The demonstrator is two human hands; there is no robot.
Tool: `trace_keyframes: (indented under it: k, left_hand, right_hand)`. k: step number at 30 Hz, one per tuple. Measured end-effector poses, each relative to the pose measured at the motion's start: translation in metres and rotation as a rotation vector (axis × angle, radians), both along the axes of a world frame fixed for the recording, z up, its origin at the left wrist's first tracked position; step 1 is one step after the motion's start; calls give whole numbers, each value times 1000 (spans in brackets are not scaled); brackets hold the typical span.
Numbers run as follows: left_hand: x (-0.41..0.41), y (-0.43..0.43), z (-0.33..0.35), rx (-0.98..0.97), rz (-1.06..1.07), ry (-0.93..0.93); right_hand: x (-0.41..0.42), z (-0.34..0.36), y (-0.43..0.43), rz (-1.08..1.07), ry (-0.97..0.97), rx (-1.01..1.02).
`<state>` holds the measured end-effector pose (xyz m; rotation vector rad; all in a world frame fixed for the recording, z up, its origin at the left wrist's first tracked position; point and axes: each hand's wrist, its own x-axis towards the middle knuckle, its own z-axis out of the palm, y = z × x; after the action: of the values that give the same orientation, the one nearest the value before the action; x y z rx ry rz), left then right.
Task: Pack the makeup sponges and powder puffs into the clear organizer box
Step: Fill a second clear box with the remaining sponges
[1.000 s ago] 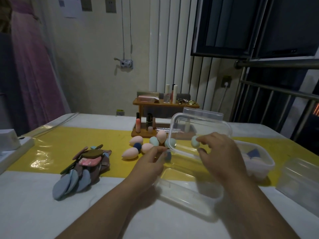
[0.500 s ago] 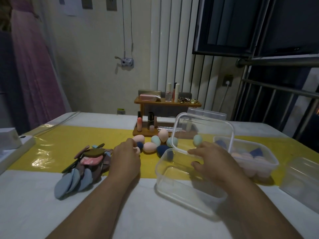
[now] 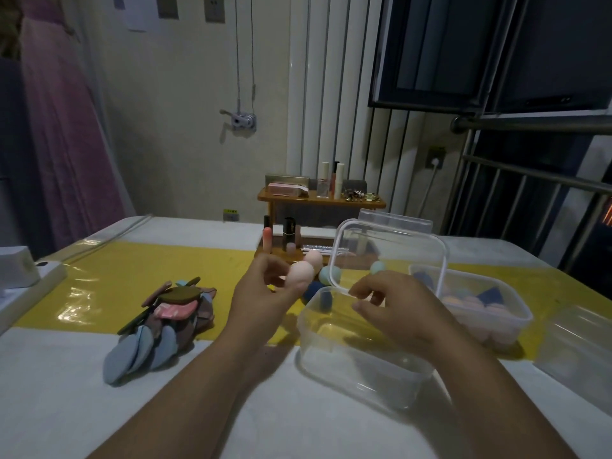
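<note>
My left hand (image 3: pixel 261 293) pinches a pale pink egg-shaped sponge (image 3: pixel 300 274) and holds it raised just left of the clear organizer box (image 3: pixel 357 369). The box stands open and empty, with its lid (image 3: pixel 390 253) tilted up at the back. My right hand (image 3: pixel 400 309) hovers over the box's far rim, fingers curled at the lid's lower edge. More sponges lie behind it on the yellow strip: pink (image 3: pixel 314 259), teal (image 3: pixel 330 274), dark blue (image 3: pixel 313 290) and a teal one (image 3: pixel 377 267) seen through the lid. A pile of flat powder puffs (image 3: pixel 165 321) lies to the left.
A second clear box (image 3: pixel 496 321) holding sponges stands to the right, with another clear container (image 3: pixel 579 346) at the far right edge. A wooden rack (image 3: pixel 319 202) with cosmetics stands at the back. A white object (image 3: pixel 20 270) sits on the left edge of the table (image 3: pixel 99 409).
My left hand reached into the cluster of sponges, took a pink one and lifted it toward the box. My right hand stayed at the box's rim.
</note>
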<state>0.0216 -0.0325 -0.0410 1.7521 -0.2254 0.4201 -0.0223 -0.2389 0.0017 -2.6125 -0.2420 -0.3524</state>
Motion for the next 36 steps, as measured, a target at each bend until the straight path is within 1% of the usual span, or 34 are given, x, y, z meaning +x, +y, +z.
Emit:
trace_keyframes:
  k: [3,4,5,7,11,15,17,20,22,27,32,36]
  left_hand:
    - [-4,-5,3,29,-135,24]
    - [-5,-6,3,48,-155,21]
    - [-6,-7,3,66,-165,19]
    - [-7,-8,3,79,-183,32]
    - [-7,-8,1,89,-250,37]
    - [-5,-9,-4,148,-309,131]
    - [-4,-10,-7,114,-340,182]
    - [-4,-13,-10,92,-339,203]
    - [-4,-15,-10,89,-351,206]
    - [-3,-15,-10,50,-314,236]
    - [-3,-14,-9,58,-321,245]
    - [-5,-14,-8,41,-329,240]
  right_hand:
    - [2,1,9,114,5,285]
    - [4,1,13,145,29,340]
    - [5,1,16,158,52,349]
    - [8,0,18,151,84,283]
    - [14,4,14,85,75,230]
    - [15,9,-2,-13,19,302]
    - [11,5,-1,-14,53,248]
    - [10,-4,8,14,142,29]
    - [12,-3,12,7,129,-73]
    - [14,-1,20,24,110,-240]
    - [14,-3,23,73,114,-335]
    - [14,-4,23,158,145,-324]
